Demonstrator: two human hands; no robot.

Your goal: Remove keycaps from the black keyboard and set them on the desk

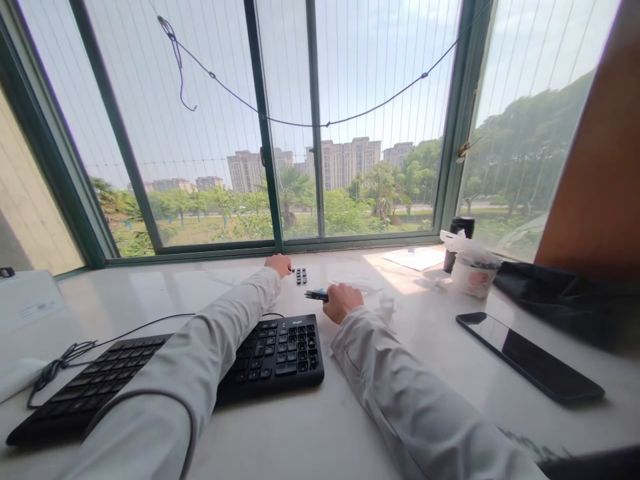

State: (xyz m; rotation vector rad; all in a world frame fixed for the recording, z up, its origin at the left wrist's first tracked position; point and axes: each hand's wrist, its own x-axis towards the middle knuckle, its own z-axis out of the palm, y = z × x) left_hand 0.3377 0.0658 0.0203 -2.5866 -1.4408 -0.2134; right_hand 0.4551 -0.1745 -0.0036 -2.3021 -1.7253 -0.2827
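My left hand reaches over a black wired keyboard to the far part of the white sill, its fingers curled beside a small group of loose black keycaps. My right hand rests on the sill just beyond the keyboard's right end, closed around a small dark tool that sticks out to the left. Both arms wear light grey sleeves. The left forearm lies across the middle of the keyboard and hides part of it.
A black phone lies face up at right. A white cup in a plastic bag and a dark cup stand by the window. Crumpled tissue, a paper sheet, a black bag, a white box.
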